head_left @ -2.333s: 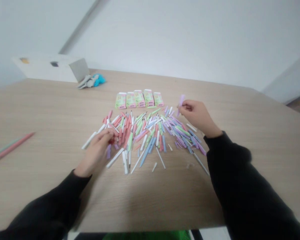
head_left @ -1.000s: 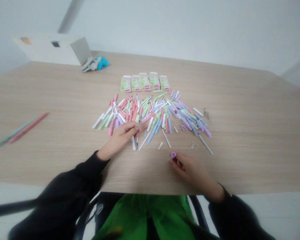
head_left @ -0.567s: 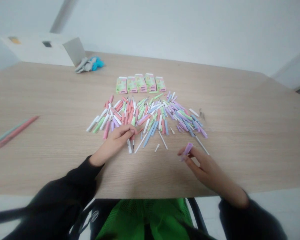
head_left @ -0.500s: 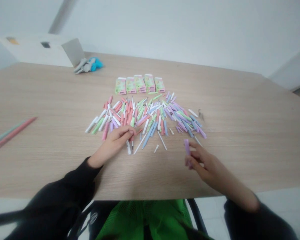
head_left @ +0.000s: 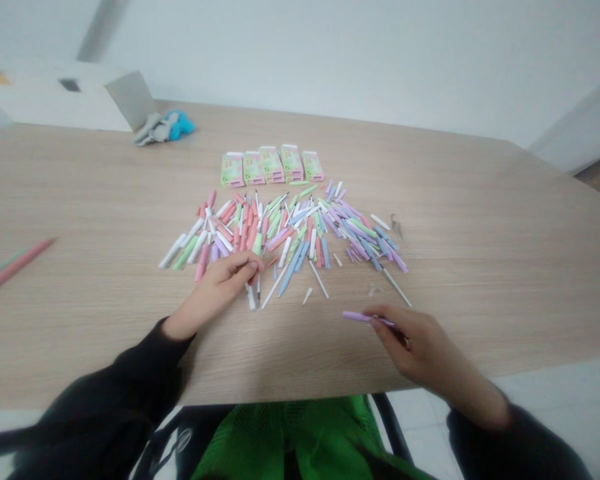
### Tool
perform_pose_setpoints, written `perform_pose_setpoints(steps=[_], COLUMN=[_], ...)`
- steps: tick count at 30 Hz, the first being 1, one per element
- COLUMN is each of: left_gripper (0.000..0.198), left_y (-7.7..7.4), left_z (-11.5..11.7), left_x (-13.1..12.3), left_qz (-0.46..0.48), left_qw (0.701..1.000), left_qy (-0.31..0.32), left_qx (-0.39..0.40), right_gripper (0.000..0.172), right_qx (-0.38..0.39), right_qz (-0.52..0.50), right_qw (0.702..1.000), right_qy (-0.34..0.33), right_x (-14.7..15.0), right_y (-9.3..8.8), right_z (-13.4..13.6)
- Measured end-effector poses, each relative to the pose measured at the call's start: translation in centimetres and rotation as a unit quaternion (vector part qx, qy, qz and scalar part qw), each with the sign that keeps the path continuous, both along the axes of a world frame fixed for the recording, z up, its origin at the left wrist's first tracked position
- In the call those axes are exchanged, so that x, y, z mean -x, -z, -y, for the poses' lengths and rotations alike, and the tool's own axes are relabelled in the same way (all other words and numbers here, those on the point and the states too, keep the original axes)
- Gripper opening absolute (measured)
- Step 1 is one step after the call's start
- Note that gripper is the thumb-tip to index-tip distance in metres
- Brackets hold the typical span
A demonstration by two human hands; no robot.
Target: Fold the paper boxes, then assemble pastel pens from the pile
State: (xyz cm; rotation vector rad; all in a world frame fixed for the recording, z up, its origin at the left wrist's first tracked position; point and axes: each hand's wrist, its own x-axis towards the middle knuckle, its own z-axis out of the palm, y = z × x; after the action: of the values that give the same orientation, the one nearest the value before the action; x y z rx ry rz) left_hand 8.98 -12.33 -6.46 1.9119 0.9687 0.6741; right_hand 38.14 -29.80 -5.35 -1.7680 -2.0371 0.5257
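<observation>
Wood-grain table (head_left: 480,233), strewn pen parts (head_left: 280,237), small boxes (head_left: 271,165)

Lilac tube (head_left: 356,316) in right hand (head_left: 415,341)

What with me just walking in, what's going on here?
A person's right grip holds a slim purple piece in front of a spread of pastel pen-like pieces on a table. The left grip is at the spread's near side; whether it holds anything is unclear. Small cartons sit in a row behind.
</observation>
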Motion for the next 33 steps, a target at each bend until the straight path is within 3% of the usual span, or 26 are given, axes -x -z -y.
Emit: perform_pose_setpoints(steps=[4,7,10,14,17,21,25,30,33], left_gripper=[0.028,0.029,0.03,0.03,0.03,0.03,0.03,0.031,0.031], left_y=[0.2,0.1,-0.2,-0.3,0.0,0.6,0.7,0.6,0.7], left_z=[0.1,0.2,0.4,0.4,0.2,0.0,0.0,0.1,0.1], left_x=[0.1,0.0,0.0,-0.1,-0.1,0.1,0.0,-0.1,0.0], left_qz=[-0.008,-0.016,-0.029,-0.048,-0.06,-0.066,-0.075,-0.085,-0.081], left_qw=[1.0,1.0,1.0,0.999,0.998,0.998,0.997,0.996,0.996], left_qy=[0.007,0.009,0.004,0.004,-0.004,-0.007,0.006,0.002,-0.011], left_qx=[-0.006,-0.009,-0.012,-0.008,0.0,0.0,-0.007,-0.017,-0.019], right_gripper=[0.031,0.035,0.033,0.025,0.024,0.023,0.023,0.036,0.026], right_qx=[0.032,-0.038,-0.108,-0.117,-0.116,-0.136,-0.168,-0.217,-0.205], right_qz=[-0.011,-0.005,0.038,0.063,0.064,0.077,0.091,0.081,0.06], right_qw=[0.999,0.993,0.957,0.916,0.909,0.908,0.905,0.888,0.896], right_qy=[-0.019,0.111,0.268,0.379,0.395,0.389,0.381,0.397,0.388], right_x=[-0.9,-4.4,-10.2,-17.5,-20.6,-21.9,-22.2,-21.7,-20.5], right_y=[-0.7,-1.7,-1.8,0.8,3.5,6.7,8.3,7.6,6.5], right_z=[0.2,-0.9,-3.9,-8.9,-11.6,-12.9,-12.9,-11.6,-10.2])
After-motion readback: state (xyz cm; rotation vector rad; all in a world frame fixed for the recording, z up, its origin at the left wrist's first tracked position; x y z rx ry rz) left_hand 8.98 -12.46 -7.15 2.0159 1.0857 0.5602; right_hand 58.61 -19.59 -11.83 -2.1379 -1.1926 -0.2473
